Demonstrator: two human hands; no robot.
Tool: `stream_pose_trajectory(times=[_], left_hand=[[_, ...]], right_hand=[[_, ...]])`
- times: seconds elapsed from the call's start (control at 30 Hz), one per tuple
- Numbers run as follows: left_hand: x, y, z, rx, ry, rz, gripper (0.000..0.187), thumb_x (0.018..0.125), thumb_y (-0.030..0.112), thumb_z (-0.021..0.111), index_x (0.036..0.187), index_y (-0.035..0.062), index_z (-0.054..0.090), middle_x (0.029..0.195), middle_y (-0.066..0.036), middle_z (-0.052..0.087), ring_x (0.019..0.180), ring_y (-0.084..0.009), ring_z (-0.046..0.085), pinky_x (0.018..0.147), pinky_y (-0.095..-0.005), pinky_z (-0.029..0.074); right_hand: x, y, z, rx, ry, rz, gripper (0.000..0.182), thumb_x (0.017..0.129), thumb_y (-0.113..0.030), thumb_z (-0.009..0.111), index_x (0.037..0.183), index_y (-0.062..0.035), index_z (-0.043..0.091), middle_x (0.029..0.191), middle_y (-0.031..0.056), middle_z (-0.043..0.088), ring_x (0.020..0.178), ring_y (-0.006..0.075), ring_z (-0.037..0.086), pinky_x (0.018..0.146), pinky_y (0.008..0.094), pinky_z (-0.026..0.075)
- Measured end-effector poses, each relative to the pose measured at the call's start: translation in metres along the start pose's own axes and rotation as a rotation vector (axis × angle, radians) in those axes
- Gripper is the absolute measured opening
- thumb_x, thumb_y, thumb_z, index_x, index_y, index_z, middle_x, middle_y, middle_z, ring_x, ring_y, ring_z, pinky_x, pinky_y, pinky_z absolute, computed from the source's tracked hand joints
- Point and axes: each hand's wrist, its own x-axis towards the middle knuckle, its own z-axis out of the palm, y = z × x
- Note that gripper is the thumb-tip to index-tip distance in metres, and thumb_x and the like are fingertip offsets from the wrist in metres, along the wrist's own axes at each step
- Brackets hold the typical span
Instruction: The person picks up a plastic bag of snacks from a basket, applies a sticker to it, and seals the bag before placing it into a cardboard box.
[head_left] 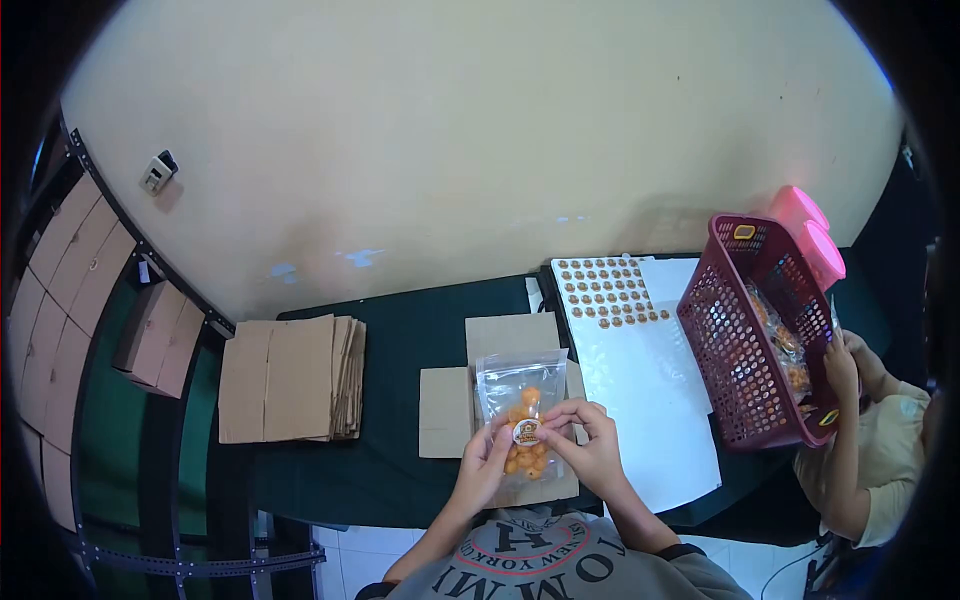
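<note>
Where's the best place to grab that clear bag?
Probably the flat top edge of the bag, coming from the wall side: that strip looks thin and free of the orange balls, while the left hand and right hand are both lower, at the sticker.

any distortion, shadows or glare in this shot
Head view: black rounded corners and a bowed metal shelf rail point to wide-angle distortion; head view: a soft shadow falls on the wall behind the maroon basket; head view: pale highlights show on the clear pouch.
</note>
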Motion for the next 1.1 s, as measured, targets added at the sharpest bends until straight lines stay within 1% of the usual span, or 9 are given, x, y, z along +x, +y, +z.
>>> stream_pose_trajectory(times=[0.17, 0.27, 0.37, 0.43, 0.67, 0.83, 0.97, 1.07, 1.1], left_hand=[[-0.001, -0.001, 0.001, -0.063, -0.011, 0.044, 0.033, 0.093, 0.019, 0.037, 0.117, -0.0038, 0.041, 0.104, -0.008, 0.052, 0.094, -0.0092, 0.050, 0.082, -0.0225, 0.041], [0.000, -0.004, 0.000, 0.050, -0.018, 0.093, 0.033, 0.093, 0.018, 0.038, 0.117, -0.0043, 0.042, 0.104, -0.008, 0.052, 0.095, -0.0095, 0.050, 0.082, -0.0228, 0.041], [0.002, -0.005, 0.001, -0.026, -0.021, 0.076, 0.033, 0.092, 0.018, 0.039, 0.116, -0.0050, 0.041, 0.105, -0.008, 0.052, 0.094, -0.0102, 0.051, 0.081, -0.0235, 0.042], [0.002, -0.006, 0.003, -0.032, 0.018, 0.094, 0.033, 0.092, 0.017, 0.040, 0.116, -0.0053, 0.042, 0.103, -0.008, 0.053, 0.093, -0.0102, 0.051, 0.080, -0.0232, 0.042], [0.011, -0.005, 0.004, 0.032, 0.030, 0.158, 0.032, 0.091, 0.017, 0.041, 0.114, -0.0052, 0.044, 0.100, -0.008, 0.055, 0.089, -0.0095, 0.053, 0.076, -0.0218, 0.044], [0.020, -0.005, 0.006, 0.079, 0.050, 0.178, 0.032, 0.088, 0.013, 0.048, 0.114, -0.0060, 0.043, 0.099, -0.010, 0.055, 0.088, -0.0103, 0.054, 0.075, -0.0217, 0.045], [0.022, -0.005, 0.008, 0.076, 0.049, 0.181, 0.033, 0.086, 0.009, 0.051, 0.114, -0.0068, 0.043, 0.102, -0.011, 0.054, 0.090, -0.0119, 0.054, 0.077, -0.0226, 0.045], [0.021, -0.007, 0.009, 0.069, 0.029, 0.206, 0.034, 0.085, 0.006, 0.053, 0.114, -0.0069, 0.043, 0.104, -0.012, 0.054, 0.092, -0.0129, 0.053, 0.079, -0.0233, 0.045], [0.022, -0.008, 0.008, 0.058, 0.043, 0.188, 0.034, 0.085, 0.006, 0.052, 0.114, -0.0070, 0.043, 0.104, -0.012, 0.054, 0.093, -0.0130, 0.053, 0.079, -0.0233, 0.045]], right_hand=[[-0.002, -0.011, -0.002, -0.134, 0.021, -0.054, 0.019, 0.068, -0.008, 0.070, 0.081, -0.0024, 0.058, 0.077, 0.0024, 0.060, 0.072, 0.0072, 0.055, 0.067, 0.0207, 0.040], [0.001, -0.013, -0.005, -0.177, -0.001, -0.072, 0.020, 0.067, -0.009, 0.071, 0.081, -0.0034, 0.058, 0.075, 0.0016, 0.059, 0.072, 0.0072, 0.055, 0.070, 0.0221, 0.039], [0.002, -0.010, -0.006, -0.001, -0.032, 0.025, 0.019, 0.067, -0.009, 0.071, 0.080, -0.0042, 0.057, 0.073, 0.0009, 0.059, 0.070, 0.0074, 0.056, 0.074, 0.0234, 0.037], [0.002, -0.007, -0.005, -0.022, 0.002, -0.019, 0.019, 0.068, -0.014, 0.070, 0.079, -0.0060, 0.057, 0.072, -0.0014, 0.061, 0.065, 0.0088, 0.058, 0.076, 0.0243, 0.035], [0.010, -0.013, -0.009, -0.165, -0.009, -0.104, 0.018, 0.069, -0.013, 0.069, 0.079, -0.0068, 0.056, 0.071, -0.0017, 0.060, 0.065, 0.0094, 0.058, 0.079, 0.0269, 0.033], [0.017, -0.010, -0.010, -0.211, 0.017, -0.136, 0.019, 0.069, -0.014, 0.068, 0.081, -0.0082, 0.055, 0.070, -0.0031, 0.059, 0.064, 0.0083, 0.057, 0.081, 0.0293, 0.030], [0.018, -0.011, -0.008, -0.252, 0.020, -0.117, 0.019, 0.066, -0.011, 0.069, 0.080, -0.0075, 0.056, 0.069, -0.0018, 0.059, 0.065, 0.0074, 0.056, 0.077, 0.0260, 0.032], [0.018, -0.011, -0.008, -0.231, 0.015, -0.101, 0.019, 0.066, -0.012, 0.069, 0.079, -0.0080, 0.055, 0.067, -0.0031, 0.058, 0.061, 0.0068, 0.052, 0.077, 0.0260, 0.031], [0.018, -0.016, -0.010, -0.318, 0.012, -0.091, 0.021, 0.066, -0.011, 0.070, 0.079, -0.0074, 0.054, 0.065, -0.0032, 0.056, 0.059, 0.0066, 0.050, 0.073, 0.0247, 0.032]])
